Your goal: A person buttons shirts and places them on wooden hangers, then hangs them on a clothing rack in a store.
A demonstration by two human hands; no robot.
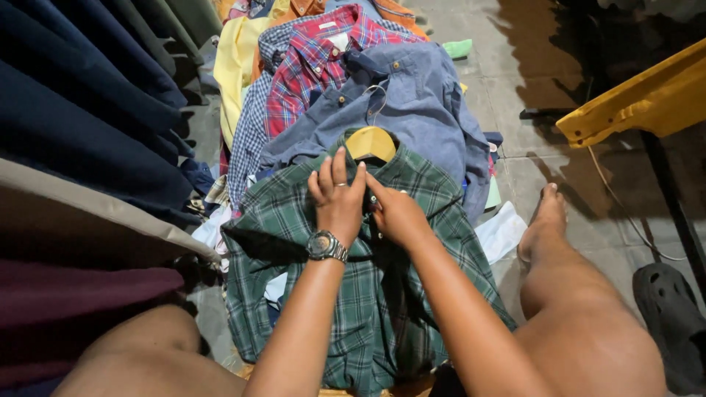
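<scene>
A green plaid shirt lies flat before me on a wooden hanger. My left hand, with a wristwatch and a ring, rests on the shirt's collar area, fingers up at the neck. My right hand sits beside it at the front placket just under the collar, fingers pinched on the cloth. Beyond lies a blue denim shirt on a wire hook, then a red plaid shirt.
More shirts are stacked in a row behind, including a yellow one and a blue checked one. Dark garments hang at left. A yellow wooden bench stands right. A black clog lies on the tiled floor.
</scene>
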